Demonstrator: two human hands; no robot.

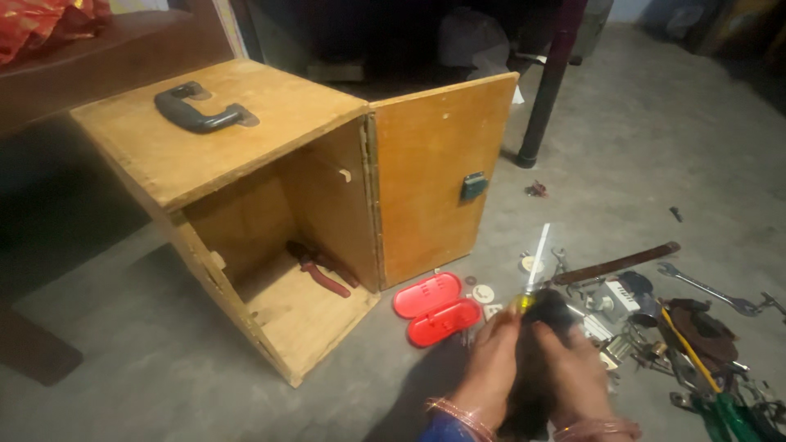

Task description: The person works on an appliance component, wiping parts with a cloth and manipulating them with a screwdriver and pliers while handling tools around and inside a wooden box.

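Both hands meet over a concrete floor (639, 139): the left hand (490, 370) is closed on a screwdriver (534, 270) (shaft pointing up), the right hand (573, 372) bunches a black cloth (547, 315) against its handle. Nearby stand an open wooden box (246, 155) and loose tools (696, 327). The shaft could slip through the cloth and drop among them.

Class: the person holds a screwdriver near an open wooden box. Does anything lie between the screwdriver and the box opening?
Yes: an open red case lies on the floor between the screwdriver and the wooden box.
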